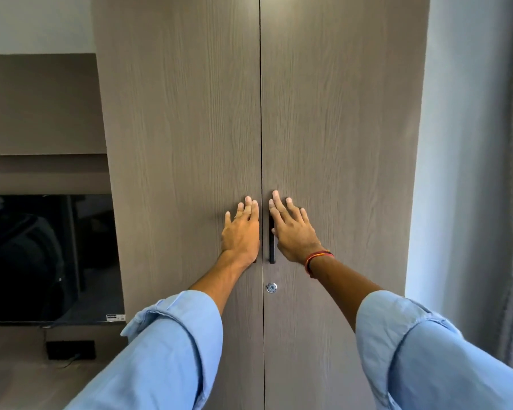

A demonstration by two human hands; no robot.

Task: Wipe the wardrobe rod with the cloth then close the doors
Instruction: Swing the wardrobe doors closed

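Wood-grain doors (190, 128) shut, left hand (241, 232) and right hand (292, 232) flat, fingers spread, grasping nothing.

A: Is anything blocking the way in?
B: The two wardrobe doors (190, 128) are meeting at a thin seam, leaving no gap for fingers. The left hand (241, 232) and right hand (292, 232) are lying flat either side of it, the right one crowding the black handle (272, 247).
A: And free room?
B: The door faces above the hands and around the keyhole (271, 287) are lying bare.
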